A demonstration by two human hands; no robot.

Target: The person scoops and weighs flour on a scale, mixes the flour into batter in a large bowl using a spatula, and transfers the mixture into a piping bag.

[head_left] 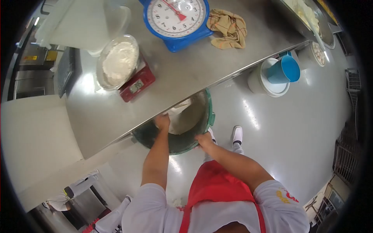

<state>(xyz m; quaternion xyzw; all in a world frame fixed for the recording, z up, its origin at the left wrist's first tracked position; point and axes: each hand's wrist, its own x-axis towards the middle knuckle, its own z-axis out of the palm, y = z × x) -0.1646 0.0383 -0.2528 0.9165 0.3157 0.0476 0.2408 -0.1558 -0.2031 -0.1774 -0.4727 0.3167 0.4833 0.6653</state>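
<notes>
My left hand (163, 122) reaches down into a deep green bin (211, 105) that stands on the floor, partly under the table's edge. Its fingers look curled, but blur and shadow hide what they hold. Pale flour (182, 122) lies inside the bin beside that hand, and a whiter patch shows close to the table edge. With my right hand (206, 142) I grip the bin's near rim. Above on the table, a clear bowl of flour (120, 62) rests on a red digital scale (138, 83) whose display is lit.
The steel table (175, 73) overhangs the bin. On it are a blue dial scale (176, 23), a crumpled checked cloth (228, 29) and a large metal basin (311, 19). A blue jug (284, 70) sits on a lidded white bucket (258, 81) on the floor.
</notes>
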